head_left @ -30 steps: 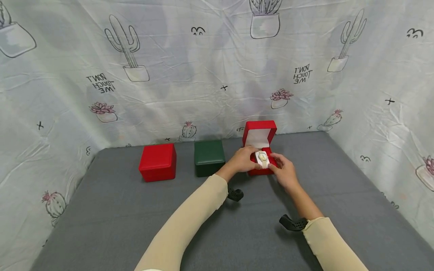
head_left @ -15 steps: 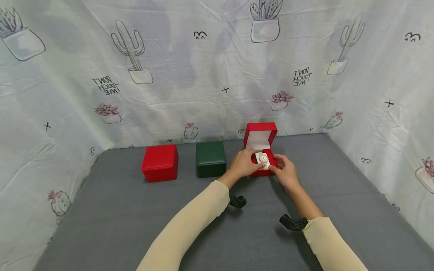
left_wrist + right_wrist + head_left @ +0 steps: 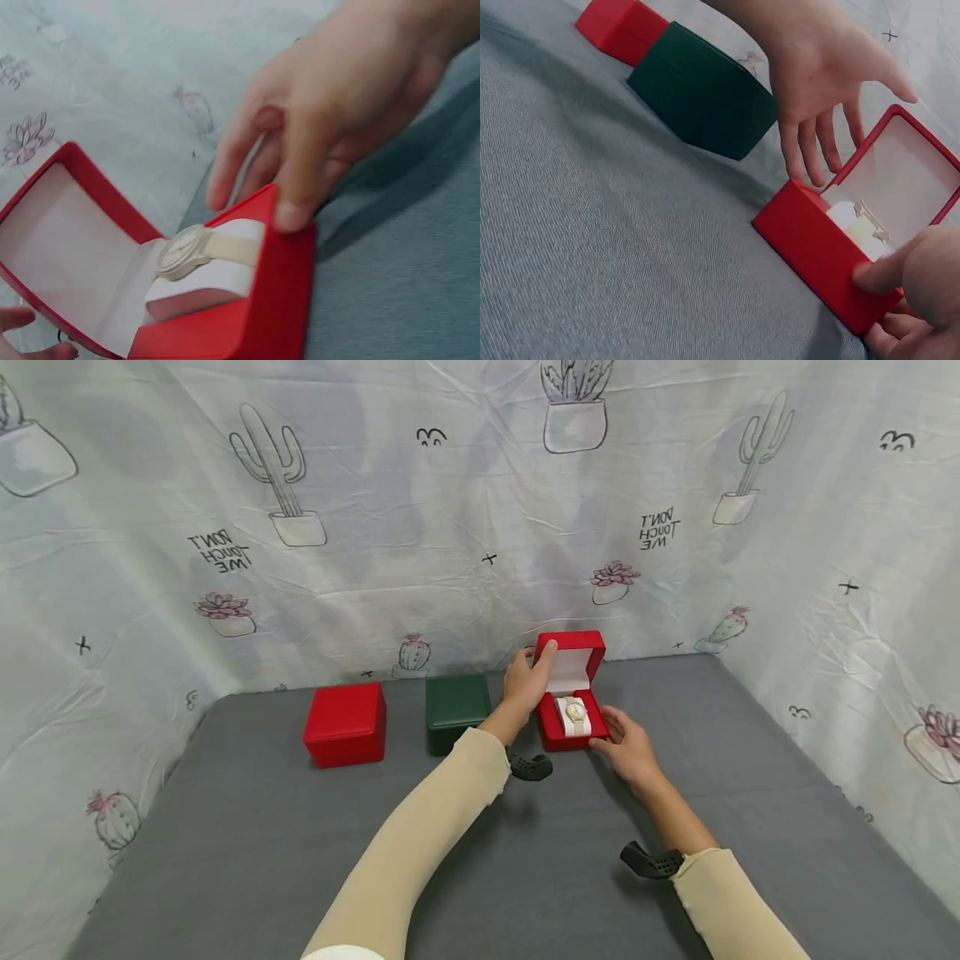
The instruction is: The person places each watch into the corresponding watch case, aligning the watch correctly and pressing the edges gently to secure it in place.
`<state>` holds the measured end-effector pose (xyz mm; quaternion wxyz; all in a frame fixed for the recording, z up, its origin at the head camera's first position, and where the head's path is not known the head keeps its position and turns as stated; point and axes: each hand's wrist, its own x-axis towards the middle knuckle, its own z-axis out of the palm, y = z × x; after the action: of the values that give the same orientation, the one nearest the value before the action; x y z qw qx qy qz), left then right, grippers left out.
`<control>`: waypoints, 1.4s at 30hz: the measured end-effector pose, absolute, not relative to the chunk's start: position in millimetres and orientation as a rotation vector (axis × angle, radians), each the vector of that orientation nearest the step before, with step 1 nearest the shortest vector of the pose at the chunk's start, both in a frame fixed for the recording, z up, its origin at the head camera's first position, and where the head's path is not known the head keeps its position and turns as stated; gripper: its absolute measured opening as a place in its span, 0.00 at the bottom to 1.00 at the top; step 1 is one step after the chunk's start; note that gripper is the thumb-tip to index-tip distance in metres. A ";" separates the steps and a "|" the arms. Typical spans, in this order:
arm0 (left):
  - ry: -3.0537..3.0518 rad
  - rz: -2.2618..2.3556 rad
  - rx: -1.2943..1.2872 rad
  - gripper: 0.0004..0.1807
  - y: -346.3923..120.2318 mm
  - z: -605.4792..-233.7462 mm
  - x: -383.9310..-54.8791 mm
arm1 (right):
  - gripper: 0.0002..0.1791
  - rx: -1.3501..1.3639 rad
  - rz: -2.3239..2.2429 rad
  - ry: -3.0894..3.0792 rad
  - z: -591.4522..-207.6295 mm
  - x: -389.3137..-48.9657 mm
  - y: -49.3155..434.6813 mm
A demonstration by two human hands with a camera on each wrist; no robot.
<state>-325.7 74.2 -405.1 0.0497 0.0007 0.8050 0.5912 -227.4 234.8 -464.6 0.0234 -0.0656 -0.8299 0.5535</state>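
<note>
A red watch box [image 3: 551, 729] stands on the grey cloth with its lid [image 3: 576, 642] raised. Inside it a pale watch [image 3: 576, 712] is wrapped round a white cushion [image 3: 202, 296]. My right hand [image 3: 630, 750] grips the box's front right corner, thumb on the front wall and fingers along the side, as the right wrist view shows. At the lid's left edge is my left hand [image 3: 525, 683]; its fingers [image 3: 808, 142] are straight behind the lid and its thumb is spread in front. Whether it touches the lid, I cannot tell.
To the left stand a closed green box [image 3: 457, 706] and a closed red box [image 3: 345, 727]. Behind them hangs a white curtain [image 3: 360, 585] printed with cacti, which also walls both sides. Grey cloth [image 3: 247, 852] covers the table.
My left hand has left the cushion and watch and moved up to the lid's left edge. My right hand has slid slightly off the cushion to the box's front right corner.
</note>
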 end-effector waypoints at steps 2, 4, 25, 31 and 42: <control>2.422 1.789 0.003 0.38 71.9 -403.9 -330.1 | 0.36 -0.180 1.731 -2.563 -465.8 -228.0 233.1; 2.387 1.795 -0.008 0.37 69.2 -402.8 -332.4 | 0.35 -0.165 1.742 -2.561 -465.4 -228.3 231.1; 2.393 1.803 0.215 0.33 49.8 -419.4 -304.0 | 0.35 -0.229 2.213 -2.305 -436.6 -235.8 233.1; 2.490 1.720 0.327 0.34 46.4 -431.7 -290.1 | 0.43 -0.238 2.200 -2.331 -439.7 -234.8 234.6; 2.577 1.583 0.483 0.38 50.0 -450.3 -277.5 | 0.38 -0.303 2.027 -2.475 -441.7 -233.0 234.2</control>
<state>-277.5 50.0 -450.3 0.0397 0.1577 0.8407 0.5164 -233.0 234.2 -441.7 -0.0359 -0.0943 -0.7697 0.6304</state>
